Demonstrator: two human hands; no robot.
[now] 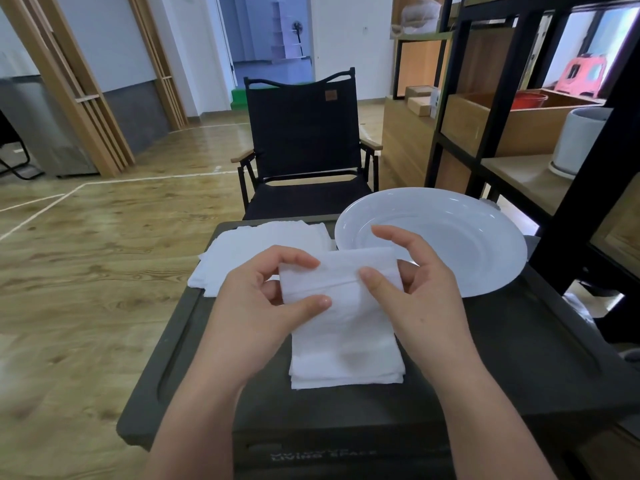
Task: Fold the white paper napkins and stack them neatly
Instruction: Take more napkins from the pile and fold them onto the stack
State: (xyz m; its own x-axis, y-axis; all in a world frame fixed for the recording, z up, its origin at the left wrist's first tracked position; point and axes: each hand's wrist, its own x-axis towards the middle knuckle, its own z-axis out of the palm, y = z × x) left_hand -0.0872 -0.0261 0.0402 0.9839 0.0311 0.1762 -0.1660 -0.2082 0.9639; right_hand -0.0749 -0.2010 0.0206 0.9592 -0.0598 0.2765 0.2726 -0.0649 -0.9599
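Note:
I hold a white paper napkin (337, 273) in the air above the dark box lid (485, 358). My left hand (258, 306) pinches its left edge between thumb and fingers. My right hand (415, 292) pinches its right side, thumb on a fold crease across the front. Under my hands a stack of folded napkins (346, 355) lies on the lid. A pile of unfolded napkins (249, 251) lies spread at the lid's far left corner.
A white plate (450, 230) sits on the lid's far right, close to my right hand. A black folding chair (304, 147) stands just beyond the box. A black-framed shelf (540, 133) with containers rises at the right. Wooden floor lies to the left.

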